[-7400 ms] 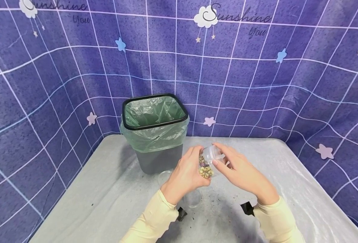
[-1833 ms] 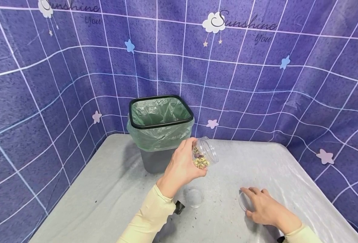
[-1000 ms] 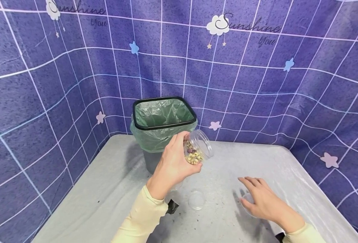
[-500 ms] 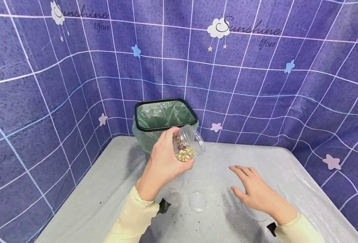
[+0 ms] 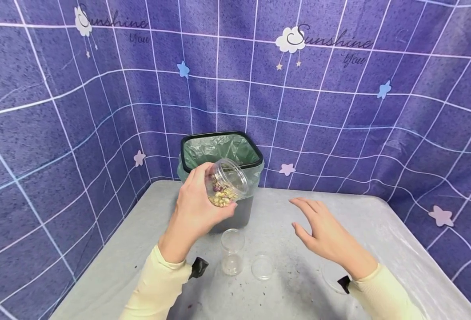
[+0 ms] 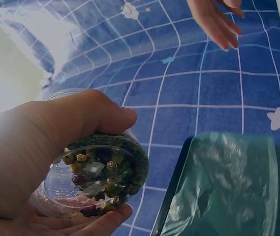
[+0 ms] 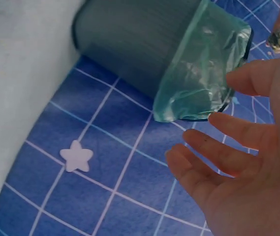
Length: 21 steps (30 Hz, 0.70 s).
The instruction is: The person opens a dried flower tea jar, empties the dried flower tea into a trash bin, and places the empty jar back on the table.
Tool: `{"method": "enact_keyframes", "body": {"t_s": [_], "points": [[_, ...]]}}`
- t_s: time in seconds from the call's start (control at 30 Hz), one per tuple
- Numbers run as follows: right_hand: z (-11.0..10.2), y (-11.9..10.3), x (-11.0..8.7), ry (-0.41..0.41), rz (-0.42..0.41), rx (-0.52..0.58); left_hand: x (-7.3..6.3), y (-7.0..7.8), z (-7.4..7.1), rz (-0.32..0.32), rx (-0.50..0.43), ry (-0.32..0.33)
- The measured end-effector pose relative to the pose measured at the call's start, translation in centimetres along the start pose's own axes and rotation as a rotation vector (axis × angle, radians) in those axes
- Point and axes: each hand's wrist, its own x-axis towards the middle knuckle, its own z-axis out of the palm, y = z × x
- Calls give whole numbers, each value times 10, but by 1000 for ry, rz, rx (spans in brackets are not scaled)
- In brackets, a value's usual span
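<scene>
My left hand (image 5: 197,200) grips a clear plastic jar (image 5: 229,178), its fingers and thumb wrapped round the body. The jar is tilted, with its uncovered mouth facing right and towards me. Yellowish dried flower buds (image 5: 221,195) and a few dark purple ones lie along its lower side. In the head view the jar overlaps the front of the bin (image 5: 235,213). My right hand (image 5: 323,229) hovers over the right half of the table, fingers extended and holding nothing. A clear round lid (image 5: 331,278) lies below it, partly hidden by the wrist.
The grey bin has a black rim and a green bag liner (image 7: 199,73). In front of it stands a clear see-through container (image 5: 232,253), beside another clear lid (image 5: 262,267). Dark crumbs dot the grey tablecloth (image 5: 291,293). A purple patterned curtain (image 5: 319,111) encloses the back and sides.
Both hands were at the jar earlier. The lid came off and was left on the table at right. The right hand has lifted away from it; the left has carried the jar leftward.
</scene>
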Motion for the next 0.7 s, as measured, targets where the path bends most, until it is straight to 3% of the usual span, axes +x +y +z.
{"method": "enact_keyframes", "body": {"t_s": [0.37, 0.7], "points": [[-8, -8, 50, 34, -67, 23, 8, -14, -24, -48, 46, 35], [-10, -20, 103, 73, -167, 45, 20, -20, -34, -120, 46, 60]]}}
